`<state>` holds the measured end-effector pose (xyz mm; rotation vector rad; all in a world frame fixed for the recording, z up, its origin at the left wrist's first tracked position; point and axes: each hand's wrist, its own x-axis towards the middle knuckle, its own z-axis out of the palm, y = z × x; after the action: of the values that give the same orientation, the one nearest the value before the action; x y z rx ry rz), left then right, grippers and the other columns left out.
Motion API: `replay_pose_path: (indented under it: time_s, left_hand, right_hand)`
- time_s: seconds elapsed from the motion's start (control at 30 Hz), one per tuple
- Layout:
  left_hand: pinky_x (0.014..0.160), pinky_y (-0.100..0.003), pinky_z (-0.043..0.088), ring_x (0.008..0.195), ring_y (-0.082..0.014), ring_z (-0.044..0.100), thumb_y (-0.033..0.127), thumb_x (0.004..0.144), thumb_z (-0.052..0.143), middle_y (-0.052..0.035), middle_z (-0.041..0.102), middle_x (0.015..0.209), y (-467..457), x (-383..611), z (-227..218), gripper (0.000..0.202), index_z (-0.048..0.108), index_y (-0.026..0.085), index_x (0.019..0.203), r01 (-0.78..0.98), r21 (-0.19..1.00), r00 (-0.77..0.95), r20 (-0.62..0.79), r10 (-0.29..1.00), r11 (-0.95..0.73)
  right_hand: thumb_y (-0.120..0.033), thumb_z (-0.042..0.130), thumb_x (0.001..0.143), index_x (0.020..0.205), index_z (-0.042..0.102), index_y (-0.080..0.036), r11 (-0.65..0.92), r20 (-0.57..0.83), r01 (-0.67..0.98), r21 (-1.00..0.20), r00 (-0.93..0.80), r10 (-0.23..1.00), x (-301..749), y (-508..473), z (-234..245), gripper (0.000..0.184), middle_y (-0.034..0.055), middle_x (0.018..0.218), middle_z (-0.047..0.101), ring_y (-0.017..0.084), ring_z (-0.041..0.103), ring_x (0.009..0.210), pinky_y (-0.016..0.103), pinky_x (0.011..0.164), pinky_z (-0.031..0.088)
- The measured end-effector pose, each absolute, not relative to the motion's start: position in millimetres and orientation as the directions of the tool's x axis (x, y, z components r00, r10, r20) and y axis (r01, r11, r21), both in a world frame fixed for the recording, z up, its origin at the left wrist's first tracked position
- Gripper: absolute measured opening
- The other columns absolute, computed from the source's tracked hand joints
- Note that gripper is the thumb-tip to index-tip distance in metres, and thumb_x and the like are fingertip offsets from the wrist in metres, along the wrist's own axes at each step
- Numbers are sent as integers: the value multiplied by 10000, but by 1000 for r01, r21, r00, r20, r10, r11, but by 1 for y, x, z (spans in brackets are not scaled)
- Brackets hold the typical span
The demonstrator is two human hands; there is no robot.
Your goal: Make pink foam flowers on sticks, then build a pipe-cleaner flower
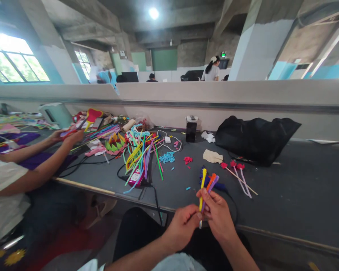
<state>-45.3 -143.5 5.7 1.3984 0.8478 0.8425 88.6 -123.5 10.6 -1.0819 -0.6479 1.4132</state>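
Observation:
My right hand (218, 215) is closed round a small bunch of pipe cleaners (207, 185), yellow, orange and purple, whose tips stand up above my fingers. My left hand (183, 226) pinches the lower ends of the same bunch from the left, just below the front edge of the grey table (299, 188). A dark blue object (216, 185) lies on the table right behind the bunch. To the right of it lie three sticks with red tops (238, 175).
A heap of coloured pipe cleaners (141, 154) covers the table's left middle, with cables and a white charger (167, 139). A black bag (254, 137) lies at the back right. A co-worker's arms (45, 158) reach in from the left. A low partition wall (214, 101) backs the table.

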Motion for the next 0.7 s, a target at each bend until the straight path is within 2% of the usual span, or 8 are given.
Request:
replay_pose_path:
  time_s: [0.07, 0.2, 0.3, 0.4, 0.5, 0.63, 0.7]
  left_hand:
    - [568, -244, 270, 603, -110, 391, 413, 923, 504, 10, 478, 639, -150, -44, -2, 337, 592, 159, 719, 159, 976, 453, 63, 889, -150]
    - [593, -236, 320, 623, -120, 450, 360, 959, 437, -1, 530, 663, -157, -47, -19, 327, 597, 167, 750, 265, 928, 370, 152, 917, -261]
    - [592, -230, 348, 623, -123, 490, 350, 970, 425, -8, 584, 682, -156, -54, -25, 305, 614, 170, 813, 335, 894, 309, 193, 931, -297]
    - [585, -225, 375, 622, -126, 539, 325, 982, 412, -20, 634, 708, -155, -62, -28, 280, 617, 178, 863, 370, 857, 324, 242, 915, -358]
    - [596, -230, 407, 644, -138, 596, 247, 983, 382, -37, 664, 744, -156, -70, -32, 238, 598, 183, 907, 407, 756, 393, 362, 845, -513]
    - [627, -250, 454, 693, -169, 658, 182, 963, 387, -58, 702, 804, -148, -76, -40, 194, 574, 182, 1020, 497, 554, 435, 507, 744, -668]
    - [663, -252, 476, 743, -173, 682, 175, 964, 392, -60, 720, 849, -140, -78, -42, 203, 566, 187, 1069, 501, 501, 445, 550, 706, -706]
  right_hand:
    - [-540, 833, 583, 705, 649, -172, -165, -289, -531, -831, 158, 944, 88, -121, 12, 429, -74, 510, 401, 36, 309, 410, 165, 362, 203]
    - [-541, 848, 565, 737, 645, -176, -140, -310, -581, -802, 203, 929, 83, -120, 14, 451, -69, 567, 427, 37, 346, 465, 146, 389, 271]
    - [-570, 805, 631, 800, 663, -174, -167, -287, -535, -828, 149, 946, 76, -125, 10, 453, -74, 562, 401, 37, 329, 477, 139, 400, 264]
    - [-583, 776, 665, 799, 664, -164, -211, -256, -414, -885, 54, 965, 68, -132, 4, 454, -75, 546, 393, 34, 311, 475, 138, 403, 232]
    - [-623, 747, 672, 740, 642, -156, -204, -235, -331, -921, 56, 970, 63, -134, -2, 483, -85, 510, 357, 31, 289, 456, 143, 402, 224]
    - [-623, 752, 656, 753, 636, -154, -177, -217, -383, -907, 65, 974, 56, -126, -7, 493, -92, 503, 352, 29, 270, 443, 147, 393, 197]
    - [-637, 743, 645, 767, 634, -155, -169, -213, -396, -903, 70, 974, 51, -119, -8, 508, -91, 504, 359, 32, 269, 435, 153, 382, 187]
